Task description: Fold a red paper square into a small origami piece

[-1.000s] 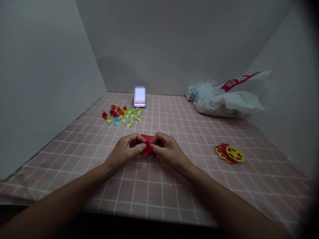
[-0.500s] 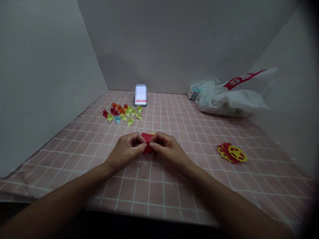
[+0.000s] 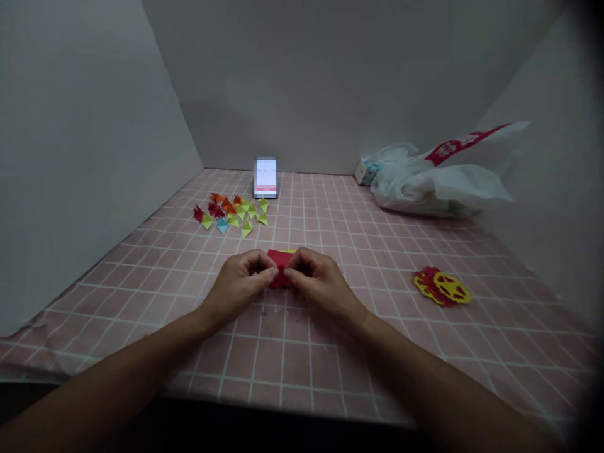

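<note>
A small folded piece of red paper (image 3: 280, 264) with a yellow edge sits between my two hands, low over the pink checked tablecloth (image 3: 302, 340). My left hand (image 3: 240, 282) pinches its left side with thumb and fingers curled. My right hand (image 3: 315, 281) pinches its right side in the same way. The thumbs almost touch at the paper's middle. Most of the paper is hidden by my fingers.
A heap of several small folded paper pieces (image 3: 230, 212) in red, orange, yellow-green and blue lies at the back left. A phone (image 3: 265, 177) leans on the back wall. A white plastic bag (image 3: 434, 182) lies back right. Red and yellow paper cut-outs (image 3: 442, 287) lie at the right.
My hands have stayed on the red paper and pressed it slightly smaller; less of it shows below the thumbs. The view has shifted a little.
</note>
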A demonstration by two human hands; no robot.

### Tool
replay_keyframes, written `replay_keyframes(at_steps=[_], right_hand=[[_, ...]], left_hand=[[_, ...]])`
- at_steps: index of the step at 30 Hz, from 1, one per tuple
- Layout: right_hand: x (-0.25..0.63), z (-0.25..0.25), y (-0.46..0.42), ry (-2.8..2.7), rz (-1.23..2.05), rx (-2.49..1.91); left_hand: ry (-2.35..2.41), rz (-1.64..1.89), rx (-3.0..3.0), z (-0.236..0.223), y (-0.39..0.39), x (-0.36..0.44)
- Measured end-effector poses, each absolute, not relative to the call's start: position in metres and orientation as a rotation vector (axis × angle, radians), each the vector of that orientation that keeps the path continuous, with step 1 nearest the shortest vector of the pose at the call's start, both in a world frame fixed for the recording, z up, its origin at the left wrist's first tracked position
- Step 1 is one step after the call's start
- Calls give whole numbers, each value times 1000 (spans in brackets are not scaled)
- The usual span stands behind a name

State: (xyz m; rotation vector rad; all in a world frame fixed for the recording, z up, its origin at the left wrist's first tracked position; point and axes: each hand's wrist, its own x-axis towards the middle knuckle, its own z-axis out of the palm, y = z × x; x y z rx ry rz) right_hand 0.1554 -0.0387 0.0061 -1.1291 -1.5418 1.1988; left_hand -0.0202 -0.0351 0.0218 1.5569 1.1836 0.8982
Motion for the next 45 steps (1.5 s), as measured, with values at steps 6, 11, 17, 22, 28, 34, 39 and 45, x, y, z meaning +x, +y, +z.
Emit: replay_keyframes(at_steps=[6,11,17,22,28,34,39,45], right_hand=[[157,5,-38,-1544,1186,-1121],[156,4,-37,-1546,1179,-1121],[156,2,-37,-1571,1133,-1134],[156,1,-37,-1585,1112,-1098],[156,1,-37,-1590,1114,-1079],[156,2,-38,-1534,1184,-1113],[156,3,-37,-1531,1184,-1138],[156,3,-36,-1538,1171,-1135]], left_hand=[[1170,938,1591,18,-36,-20],[1195,946,1610,20,-36,-20],[1172,931,1610,21,-34,-20],[1174,916,1617,21,-33,-21],[1193,951,1628,21,-35,-19],[1201,965,1626,20,-37,-18],[1225,979,1623,19,-38,-18],[1223,1004,1630,19,-38,-16]])
